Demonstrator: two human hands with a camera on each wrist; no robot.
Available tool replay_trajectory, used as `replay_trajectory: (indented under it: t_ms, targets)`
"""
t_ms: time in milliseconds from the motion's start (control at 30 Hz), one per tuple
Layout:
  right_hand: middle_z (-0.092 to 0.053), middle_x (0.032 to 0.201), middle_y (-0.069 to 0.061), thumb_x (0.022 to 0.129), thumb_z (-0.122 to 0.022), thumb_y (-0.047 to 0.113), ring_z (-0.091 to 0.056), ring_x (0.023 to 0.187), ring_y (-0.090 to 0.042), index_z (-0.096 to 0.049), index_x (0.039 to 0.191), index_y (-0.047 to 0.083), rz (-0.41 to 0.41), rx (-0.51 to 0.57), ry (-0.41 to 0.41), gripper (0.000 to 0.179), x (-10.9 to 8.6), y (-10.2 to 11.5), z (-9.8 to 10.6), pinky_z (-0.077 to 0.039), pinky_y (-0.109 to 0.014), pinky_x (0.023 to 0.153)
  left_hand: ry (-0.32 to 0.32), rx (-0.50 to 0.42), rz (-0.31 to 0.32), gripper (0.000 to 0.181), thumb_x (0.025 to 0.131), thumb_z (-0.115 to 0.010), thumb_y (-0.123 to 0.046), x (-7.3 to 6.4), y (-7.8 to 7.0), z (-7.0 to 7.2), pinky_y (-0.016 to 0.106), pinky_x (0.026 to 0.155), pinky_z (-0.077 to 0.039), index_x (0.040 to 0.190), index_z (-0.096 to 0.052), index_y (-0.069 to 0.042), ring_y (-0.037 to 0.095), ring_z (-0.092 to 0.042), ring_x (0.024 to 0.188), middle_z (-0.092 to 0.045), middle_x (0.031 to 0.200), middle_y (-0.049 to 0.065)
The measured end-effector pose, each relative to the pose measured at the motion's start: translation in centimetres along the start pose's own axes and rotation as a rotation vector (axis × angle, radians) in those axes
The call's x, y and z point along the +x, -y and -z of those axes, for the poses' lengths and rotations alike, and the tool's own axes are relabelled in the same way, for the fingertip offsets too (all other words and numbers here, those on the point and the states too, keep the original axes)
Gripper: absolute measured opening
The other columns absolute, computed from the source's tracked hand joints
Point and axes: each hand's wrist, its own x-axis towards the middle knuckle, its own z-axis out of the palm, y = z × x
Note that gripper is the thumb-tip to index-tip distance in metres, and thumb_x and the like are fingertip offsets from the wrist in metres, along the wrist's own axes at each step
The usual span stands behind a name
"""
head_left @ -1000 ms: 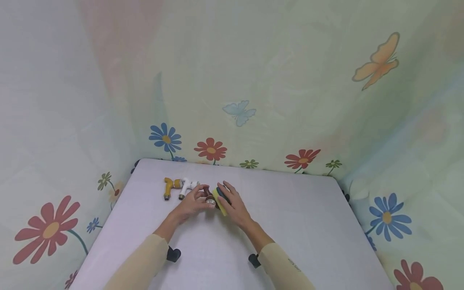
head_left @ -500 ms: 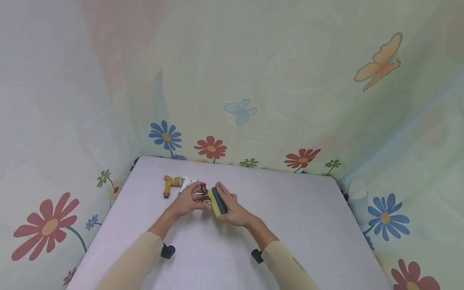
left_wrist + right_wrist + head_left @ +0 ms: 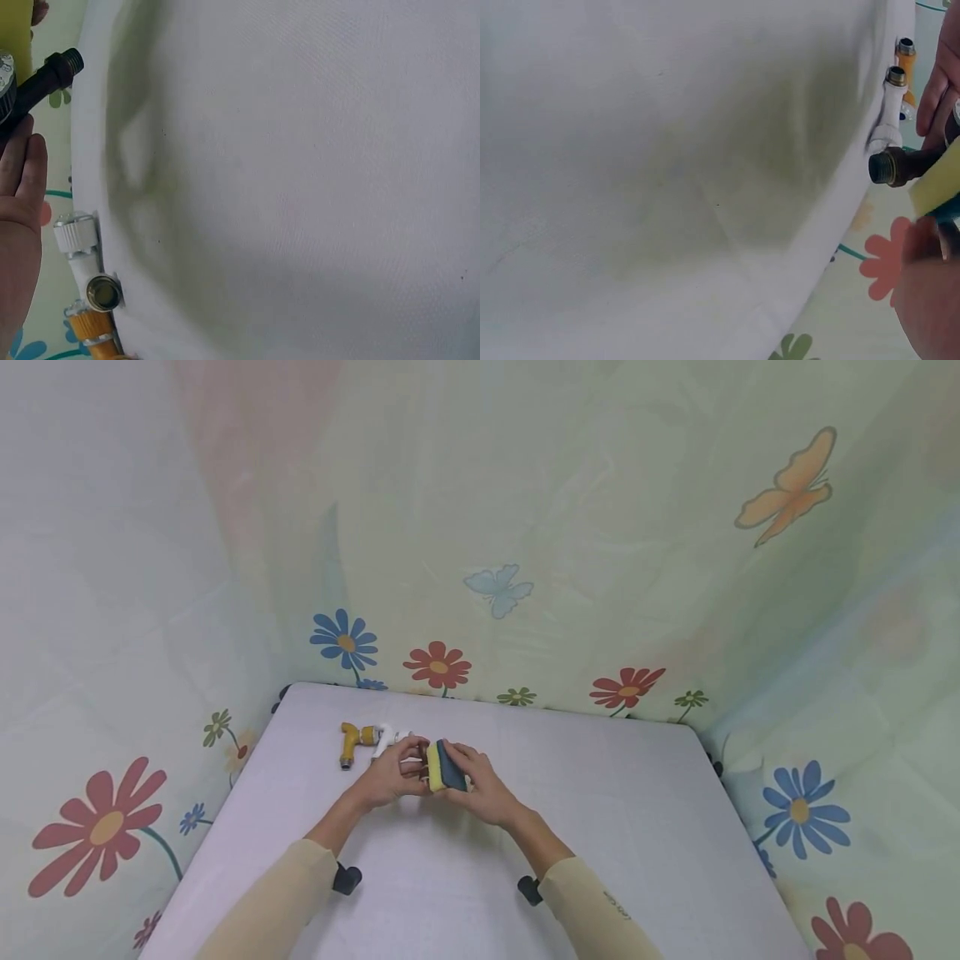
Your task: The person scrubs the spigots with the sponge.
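Head view: Left hand (image 3: 387, 777) held dark tap (image 3: 37, 86), fingers curled round it | right hand (image 3: 486, 793) gripped blue-and-yellow sponge (image 3: 452, 768) against dark tap's 3 o'clock side | white tap (image 3: 384, 739) lay at dark tap's 10 o'clock, yellow tap (image 3: 350, 746) at 9 o'clock

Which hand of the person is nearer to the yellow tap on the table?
Left. The left hand, gripping a dark tap, is to the right of the yellow tap; the right hand, holding the sponge, is farther right.
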Motion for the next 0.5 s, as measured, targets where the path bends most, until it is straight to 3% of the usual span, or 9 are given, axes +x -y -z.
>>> replay_trajectory:
  t_ms: [267,500]
  targets:
    - [-0.042,0.150,-0.005,0.088,-0.076,0.060,-0.049,0.128,-0.025,-0.038,0.161,0.035,-0.046,0.087,-0.066,0.086,-0.06,0.11,-0.27,-0.049,-0.053,0.107,0.033,0.028,-0.009,0.088,0.084,-0.089,-0.022,-0.07,-0.37,-0.20,0.039,0.107,-0.054,0.156,-0.038,-0.016,0.032,-0.057,0.139,-0.053,0.148,0.012]
    - [-0.039,0.161,-0.008,0.092,-0.073,0.057,-0.047,0.137,-0.029,-0.033,0.164,0.026,-0.042,0.058,-0.122,0.087,0.47,-0.12,-0.34,-0.047,-0.050,0.111,0.050,0.028,-0.040,0.093,0.083,-0.089,-0.018,-0.06,-1.02,-0.78,0.038,0.106,-0.055,0.159,-0.034,-0.011,0.033,-0.058,0.138,-0.052,0.146,0.013]
